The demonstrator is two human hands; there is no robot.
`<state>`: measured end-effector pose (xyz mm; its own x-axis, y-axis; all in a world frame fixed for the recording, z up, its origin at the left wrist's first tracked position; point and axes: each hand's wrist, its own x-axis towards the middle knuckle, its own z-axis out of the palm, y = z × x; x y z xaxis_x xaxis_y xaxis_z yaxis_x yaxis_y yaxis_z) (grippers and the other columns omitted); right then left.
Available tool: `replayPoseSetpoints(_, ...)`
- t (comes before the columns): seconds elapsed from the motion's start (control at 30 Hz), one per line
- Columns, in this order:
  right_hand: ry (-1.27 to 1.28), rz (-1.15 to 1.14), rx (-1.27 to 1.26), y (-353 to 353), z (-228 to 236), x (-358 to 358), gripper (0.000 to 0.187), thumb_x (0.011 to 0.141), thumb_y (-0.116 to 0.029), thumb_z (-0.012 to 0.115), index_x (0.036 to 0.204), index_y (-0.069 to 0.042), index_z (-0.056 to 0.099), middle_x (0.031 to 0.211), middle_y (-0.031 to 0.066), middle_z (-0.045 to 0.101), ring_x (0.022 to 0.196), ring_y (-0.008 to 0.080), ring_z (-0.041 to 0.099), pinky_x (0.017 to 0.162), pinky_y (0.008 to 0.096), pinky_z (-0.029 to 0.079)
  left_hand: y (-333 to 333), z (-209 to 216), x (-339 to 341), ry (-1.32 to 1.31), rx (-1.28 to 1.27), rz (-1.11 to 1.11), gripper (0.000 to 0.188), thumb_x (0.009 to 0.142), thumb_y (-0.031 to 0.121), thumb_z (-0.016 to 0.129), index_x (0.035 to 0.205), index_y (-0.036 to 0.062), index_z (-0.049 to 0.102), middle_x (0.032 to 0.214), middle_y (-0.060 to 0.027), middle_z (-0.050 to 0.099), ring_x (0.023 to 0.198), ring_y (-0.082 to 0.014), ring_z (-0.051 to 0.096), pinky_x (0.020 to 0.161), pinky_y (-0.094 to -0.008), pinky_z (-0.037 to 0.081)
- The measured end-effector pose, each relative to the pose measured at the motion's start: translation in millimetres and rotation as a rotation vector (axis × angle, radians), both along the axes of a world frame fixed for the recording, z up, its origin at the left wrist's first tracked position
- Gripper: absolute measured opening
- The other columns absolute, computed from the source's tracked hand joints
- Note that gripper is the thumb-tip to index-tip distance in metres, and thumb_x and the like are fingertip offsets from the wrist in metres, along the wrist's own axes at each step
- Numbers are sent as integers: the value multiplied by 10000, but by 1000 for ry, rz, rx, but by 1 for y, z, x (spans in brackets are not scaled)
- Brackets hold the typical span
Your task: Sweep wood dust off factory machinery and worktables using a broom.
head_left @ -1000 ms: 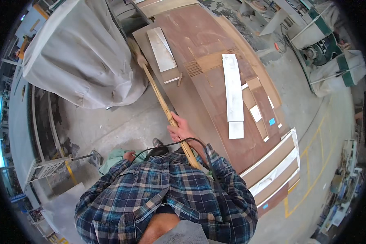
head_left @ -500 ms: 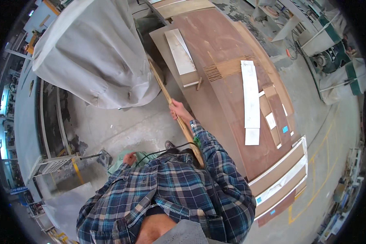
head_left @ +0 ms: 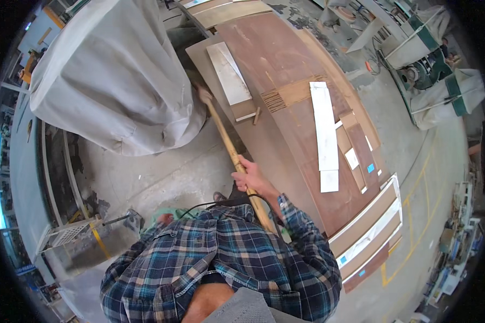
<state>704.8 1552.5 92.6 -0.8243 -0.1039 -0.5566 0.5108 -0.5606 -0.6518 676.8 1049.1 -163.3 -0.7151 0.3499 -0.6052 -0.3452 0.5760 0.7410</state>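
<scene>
Pole [head_left: 226,135]: our right hand [head_left: 255,180] grips it, seemingly to steer; next calls for steady aim. Left hand [head_left: 166,218]: cannot tell.

Wooden pole [head_left: 228,142], far end indistinct.

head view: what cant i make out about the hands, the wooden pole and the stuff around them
In the head view:
- Left hand: its fingers and grip, partly hidden by the plaid shirt.
- Wooden pole: near end lost behind the shirt; far end blurred beside the grey fabric.
- Anything inside or behind that fabric: hidden by it.
- Any marks on the blue label: too small.
</scene>
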Motion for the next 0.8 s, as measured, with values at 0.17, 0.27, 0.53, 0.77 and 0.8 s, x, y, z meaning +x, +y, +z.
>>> replayPoseSetpoints(0.17, 252, 53, -129, 8, 89, -50, 791, 923, 29, 526, 1549, -173, 86, 652, -12, 391, 466, 67, 387, 406, 237, 359, 85, 6, -82, 46, -102, -49, 350, 845, -21, 557, 1185, 19, 631, 821, -112, 695, 715, -197, 675, 657, -317, 570)
replayPoseSetpoints(0.27, 361, 87, -172, 41, 111, -83, 765, 941, -1, 511, 1549, -181, 83, 659, -1, 401, 452, 69, 376, 391, 236, 350, 157, 23, -113, 356, -6, -110, 354, 832, -13, 589, 1175, 58, 638, 780, -78, 633, 691, -168, 641, 651, -286, 547)
replayPoseSetpoints(0.53, 90, 56, -274, 115, 21, -113, 632, 986, -117, 495, 1526, -258, 198, 698, -4, 424, 448, 58, 354, 384, 211, 336, 274, 87, -164, 439, 68, -197, 306, 876, 2, 596, 1174, 67, 625, 853, -97, 600, 731, -190, 654, 691, -291, 547)
replayPoseSetpoints(0.77, -99, 158, -60, 148, -79, -135, 293, 903, -7, 558, 1167, -51, 438, 643, 18, 440, 430, 81, 401, 381, 228, 357, 249, 72, -140, 448, -191, -354, 301, 814, 70, 610, 1103, 117, 680, 760, -119, 623, 680, -264, 650, 645, -351, 531)
replayPoseSetpoints(0.8, -80, 152, 13, 156, -88, -136, 281, 903, -3, 561, 1148, -43, 432, 633, 16, 432, 437, 83, 410, 382, 234, 357, 264, 77, -140, 442, -185, -365, 301, 814, 70, 610, 1103, 117, 680, 760, -119, 623, 680, -264, 650, 645, -351, 531)
